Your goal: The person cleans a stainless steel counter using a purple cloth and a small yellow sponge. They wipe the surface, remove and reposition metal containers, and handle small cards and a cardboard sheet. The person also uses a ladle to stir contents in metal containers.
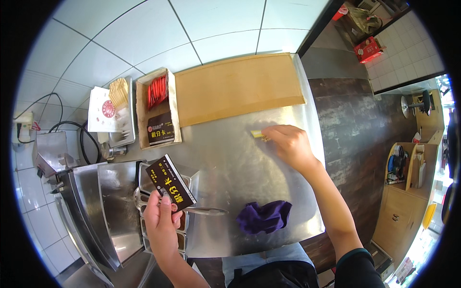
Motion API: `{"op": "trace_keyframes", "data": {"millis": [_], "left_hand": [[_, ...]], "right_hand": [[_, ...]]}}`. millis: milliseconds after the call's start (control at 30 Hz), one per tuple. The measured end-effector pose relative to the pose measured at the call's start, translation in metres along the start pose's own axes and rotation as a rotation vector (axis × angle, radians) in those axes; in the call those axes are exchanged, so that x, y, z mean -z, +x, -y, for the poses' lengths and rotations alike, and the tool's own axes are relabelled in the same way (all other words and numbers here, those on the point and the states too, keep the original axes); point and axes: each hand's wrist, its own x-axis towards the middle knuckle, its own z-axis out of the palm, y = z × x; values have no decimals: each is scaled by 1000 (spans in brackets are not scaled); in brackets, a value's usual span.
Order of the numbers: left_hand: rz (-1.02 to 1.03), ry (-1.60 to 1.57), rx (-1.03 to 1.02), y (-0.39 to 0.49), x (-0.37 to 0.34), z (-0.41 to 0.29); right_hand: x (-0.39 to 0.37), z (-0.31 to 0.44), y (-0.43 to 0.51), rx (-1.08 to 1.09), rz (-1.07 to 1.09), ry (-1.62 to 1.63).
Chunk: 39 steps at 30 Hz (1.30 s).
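My left hand (pixel 164 214) grips a black card (pixel 171 183) printed with yellow writing, its thumb on the lower end. It is above several metal food containers (pixel 182 237) and the handle of a ladle (pixel 209 211). Over the stainless steel worktop (pixel 219 158), my right hand (pixel 290 144) has its fingertips pinched on a small yellow-edged piece (pixel 257 134). The fingers hide most of this piece, so what it is stays unclear. Nearer to my body, a crumpled purple cloth (pixel 264 217) lies on the worktop.
Against the tiled wall lies a flat cardboard sheet (pixel 239 88). Left of it, an open box (pixel 176 108) contains red packets (pixel 157 92) and black cards (pixel 161 130). A metal tray (pixel 131 118) holds paper bags (pixel 104 111). Raised metal lids (pixel 120 208) stand at the left.
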Motion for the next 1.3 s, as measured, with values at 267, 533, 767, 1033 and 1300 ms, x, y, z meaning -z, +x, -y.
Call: {"op": "trace_keyframes", "data": {"millis": [267,533,767,1033,1300], "left_hand": [[-25,-90,-36,-1,9,6],[-48,-21,-34,-5,7,5],[-21,68,-46,-23,-6,6],[308,219,127,-74,-35,33],[300,197,109,-77,-22,37]], "right_hand": [[-44,78,-17,-184,178,-34],[-88,99,-33,-149,352,-105],[-42,41,-31,-323,212,-298],[-9,45,-23,-426,102,-31],[-39,74,13,203,147,93]]}}
